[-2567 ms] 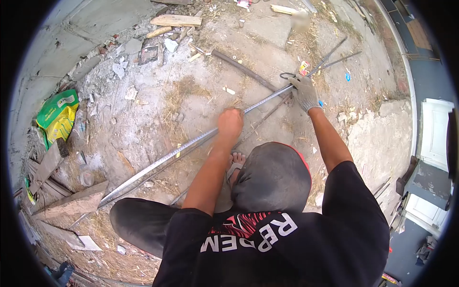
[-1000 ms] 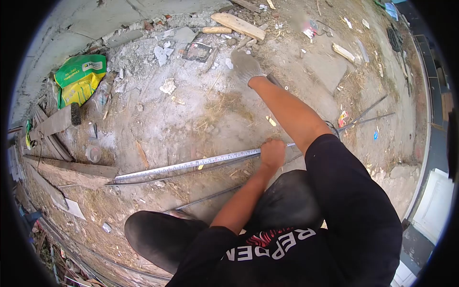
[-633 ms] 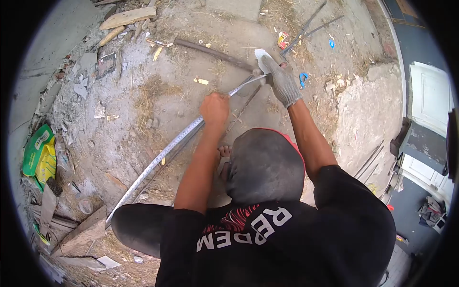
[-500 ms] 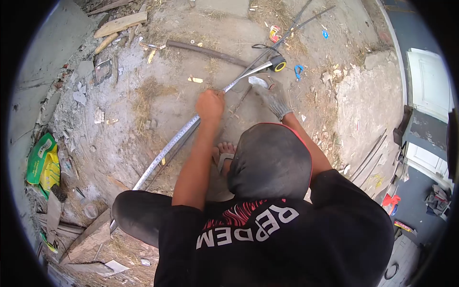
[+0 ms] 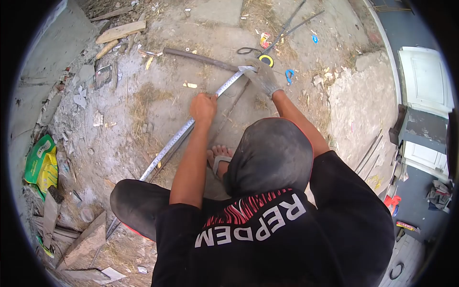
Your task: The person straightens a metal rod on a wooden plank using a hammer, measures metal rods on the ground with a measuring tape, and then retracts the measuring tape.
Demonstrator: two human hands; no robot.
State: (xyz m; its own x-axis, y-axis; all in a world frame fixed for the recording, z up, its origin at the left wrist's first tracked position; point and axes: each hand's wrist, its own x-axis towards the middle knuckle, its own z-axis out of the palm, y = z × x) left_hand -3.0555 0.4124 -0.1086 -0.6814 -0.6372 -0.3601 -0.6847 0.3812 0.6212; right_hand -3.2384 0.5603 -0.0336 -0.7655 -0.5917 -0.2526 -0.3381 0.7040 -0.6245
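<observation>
My bare left hand (image 5: 203, 107) is closed around the silvery tape blade (image 5: 172, 137), over thin dark rods lying along it. The blade slants from beside my bent left knee up to my right hand. My right hand (image 5: 262, 79), in a grey glove, is closed at the case end of the tape measure (image 5: 266, 60), whose black and yellow case shows just beyond the glove. Motion blurs these fingers and the hand hides part of the case. A whitish patch (image 5: 247, 69) shows at the fingertips; I cannot tell what it is. The rods (image 5: 287, 33) reappear beyond the case.
A rusty pipe (image 5: 201, 58) lies on the dirt floor ahead. Blue scraps (image 5: 289, 76) and a red-yellow wrapper (image 5: 265, 39) are near the case. Planks (image 5: 121, 31) and a green-yellow bag (image 5: 42, 162) line the left wall. My sandalled foot (image 5: 219, 160) is below the tape.
My right hand has moved up and onto the case end of the tape measure, which has shifted slightly away from me. My left hand still grips the blade. The view has shifted a little.
</observation>
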